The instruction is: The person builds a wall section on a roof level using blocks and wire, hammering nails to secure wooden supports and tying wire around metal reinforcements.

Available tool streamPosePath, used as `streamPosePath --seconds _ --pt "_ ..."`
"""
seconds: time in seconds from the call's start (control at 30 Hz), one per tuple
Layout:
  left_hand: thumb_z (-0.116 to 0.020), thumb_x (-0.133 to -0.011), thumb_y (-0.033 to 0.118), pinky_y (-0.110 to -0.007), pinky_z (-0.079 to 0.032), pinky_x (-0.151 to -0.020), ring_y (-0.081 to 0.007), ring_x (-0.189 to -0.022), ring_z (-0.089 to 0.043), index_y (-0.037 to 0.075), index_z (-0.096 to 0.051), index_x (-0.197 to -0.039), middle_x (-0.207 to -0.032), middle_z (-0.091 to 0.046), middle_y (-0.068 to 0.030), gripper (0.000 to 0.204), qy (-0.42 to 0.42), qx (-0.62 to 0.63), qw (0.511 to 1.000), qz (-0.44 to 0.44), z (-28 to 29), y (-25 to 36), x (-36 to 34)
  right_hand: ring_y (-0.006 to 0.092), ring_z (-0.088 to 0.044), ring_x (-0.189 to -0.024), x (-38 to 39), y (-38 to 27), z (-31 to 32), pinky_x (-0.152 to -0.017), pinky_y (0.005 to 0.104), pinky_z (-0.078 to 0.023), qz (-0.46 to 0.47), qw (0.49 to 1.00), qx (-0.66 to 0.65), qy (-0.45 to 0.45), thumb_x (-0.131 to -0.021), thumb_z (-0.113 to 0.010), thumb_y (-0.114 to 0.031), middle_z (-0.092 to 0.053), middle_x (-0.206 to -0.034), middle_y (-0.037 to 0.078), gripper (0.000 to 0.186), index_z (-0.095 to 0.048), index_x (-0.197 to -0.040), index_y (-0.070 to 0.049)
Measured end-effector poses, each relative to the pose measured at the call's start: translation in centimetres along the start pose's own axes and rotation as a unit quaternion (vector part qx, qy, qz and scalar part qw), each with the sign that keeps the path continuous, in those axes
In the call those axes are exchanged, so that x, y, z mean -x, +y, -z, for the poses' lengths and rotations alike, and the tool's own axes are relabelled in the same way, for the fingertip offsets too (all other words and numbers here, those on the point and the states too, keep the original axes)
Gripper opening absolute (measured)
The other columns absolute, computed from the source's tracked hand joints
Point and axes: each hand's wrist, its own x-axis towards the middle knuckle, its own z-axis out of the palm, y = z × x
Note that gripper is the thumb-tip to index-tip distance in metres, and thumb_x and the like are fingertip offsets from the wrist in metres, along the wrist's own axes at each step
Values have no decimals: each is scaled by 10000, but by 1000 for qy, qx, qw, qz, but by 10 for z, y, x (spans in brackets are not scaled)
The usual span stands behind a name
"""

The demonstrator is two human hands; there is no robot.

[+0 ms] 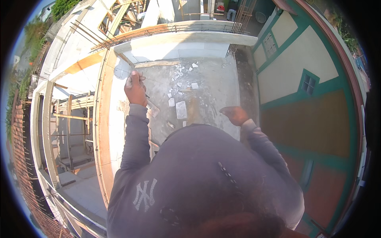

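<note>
My left hand (135, 89) is raised beside the white block wall (121, 70) on the left, its fingers closed. A thin dark piece shows just below its fingers, but what the hand holds is too small to name. Lower and to the right, my right hand (235, 115) hangs over the grey floor, with its fingers stretched to the left and no object visible in it. Between the hands, a whitish block (181, 110) lies on the floor, with broken white pieces (194, 85) scattered beyond it.
A low white wall (186, 50) with a concrete beam crosses the far side. Bare reinforcing rods (89, 35) stick out at the upper left. Along the right stands a green and cream house wall (295, 59) with a small window. Another person (231, 12) stands far off.
</note>
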Motion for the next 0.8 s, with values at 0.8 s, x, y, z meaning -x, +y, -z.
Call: streamPosePath --seconds 0.8 --pt "-607 -1071 291 -261 -436 -660 -77 -727 -522 18 -685 -1162 -957 -666 -27 299 -396 -29 863 311 -3 -48 87 127 -618 -758 -45 -215 -46 -738 289 -521 7 789 -573 223 -1085 -517 -152 -679 -963 59 167 -634 -1119 -38"
